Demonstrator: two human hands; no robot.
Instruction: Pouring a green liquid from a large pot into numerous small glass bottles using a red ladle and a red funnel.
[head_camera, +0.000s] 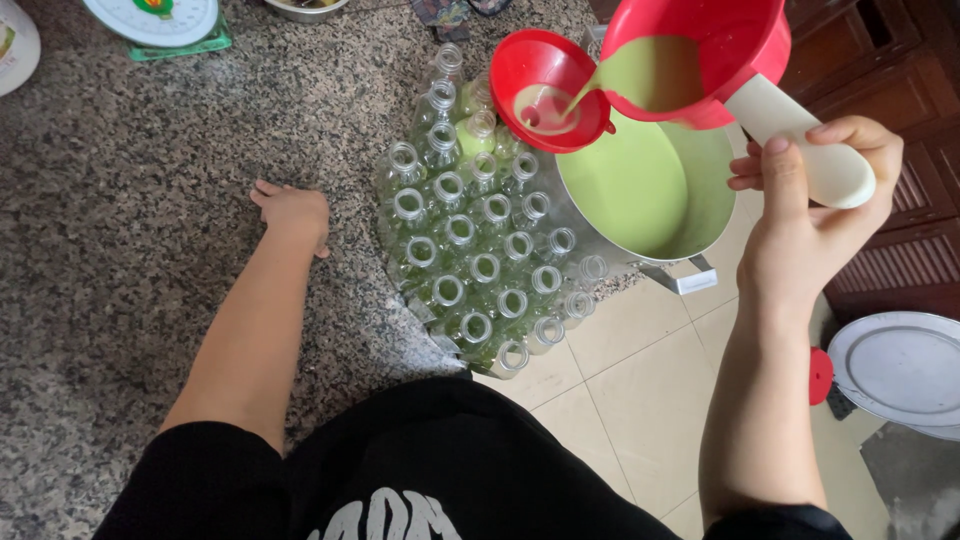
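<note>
My right hand (805, 215) grips the white handle of a red scoop (725, 45), tilted so pale green liquid runs into a red funnel (545, 85). The funnel sits on one bottle at the back of a cluster of several clear plastic bottles (480, 265) standing on the speckled granite counter (130, 200). A metal pot (650, 190) holding green liquid is right of the bottles, under the scoop. My left hand (292, 212) rests flat on the counter, left of the bottles, holding nothing.
A green-and-white kitchen scale (160, 22) stands at the counter's far edge. A round white lid (900, 365) and a small red cap (820, 375) lie on the tiled floor at right. Dark wooden cabinets (880, 100) are behind the pot.
</note>
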